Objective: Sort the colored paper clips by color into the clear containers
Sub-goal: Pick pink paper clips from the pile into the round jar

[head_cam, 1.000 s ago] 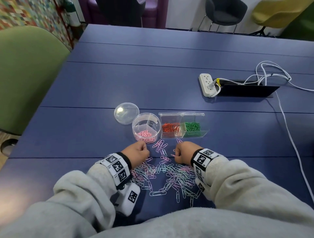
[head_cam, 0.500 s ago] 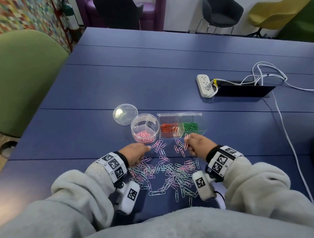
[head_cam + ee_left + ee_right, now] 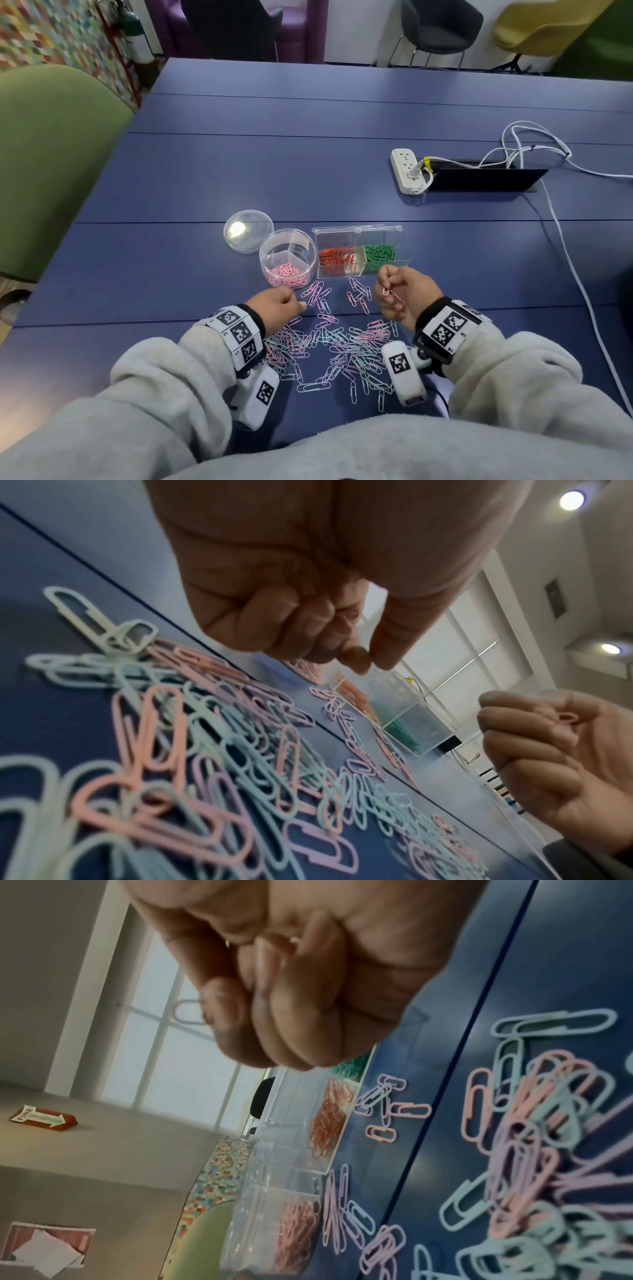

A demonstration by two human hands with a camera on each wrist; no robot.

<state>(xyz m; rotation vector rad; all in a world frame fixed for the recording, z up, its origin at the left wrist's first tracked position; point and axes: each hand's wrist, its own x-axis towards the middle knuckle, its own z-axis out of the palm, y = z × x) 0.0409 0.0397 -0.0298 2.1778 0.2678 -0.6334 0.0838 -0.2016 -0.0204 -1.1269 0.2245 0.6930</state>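
A loose pile of pastel pink, lilac and light blue paper clips (image 3: 342, 346) lies on the blue table in front of me. My right hand (image 3: 385, 287) is raised just in front of the rectangular clear box (image 3: 359, 236) and pinches a few pink clips (image 3: 392, 295); one clip loop (image 3: 186, 1012) sticks out past its fingertips. My left hand (image 3: 291, 305) hovers low at the pile's far left edge, fingers curled, thumb and forefinger tips together (image 3: 366, 658), no clip visible between them. The box holds red clips (image 3: 337, 256) and green clips (image 3: 379, 253). The round divided container (image 3: 274, 240) holds pink clips (image 3: 286, 274).
The round clear lid (image 3: 248, 230) lies behind the round container. A white power strip (image 3: 407, 169) with white cables (image 3: 565, 246) and a black panel sits at the back right. A green chair (image 3: 51, 164) stands at the table's left edge.
My right hand rose off the pile and moved forward and to the right, carrying pink clips toward the rectangular box. My left hand stayed at the pile's left edge.
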